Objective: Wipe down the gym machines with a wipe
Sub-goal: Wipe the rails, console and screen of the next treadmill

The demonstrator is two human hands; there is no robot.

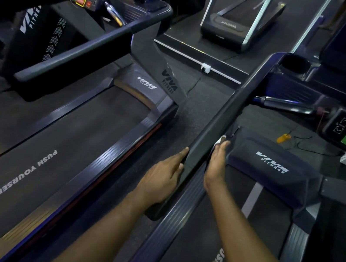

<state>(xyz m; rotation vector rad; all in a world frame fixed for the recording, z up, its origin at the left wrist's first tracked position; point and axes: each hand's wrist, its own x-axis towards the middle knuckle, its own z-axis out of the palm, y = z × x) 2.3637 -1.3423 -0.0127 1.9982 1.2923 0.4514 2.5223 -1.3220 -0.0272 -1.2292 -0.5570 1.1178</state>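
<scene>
Mostly hidden under the flat fingers of the right hand [217,163], the wipe [219,140] shows white at their tips against the rail [220,116], while the left hand [163,175] rests flat on its outer side.

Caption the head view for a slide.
Right hand presses a white wipe against a treadmill handrail; left hand rests on the rail's other side.

The handrail [215,119] looks matt plastic, the side rail [175,222] ribbed and glossy.
</scene>
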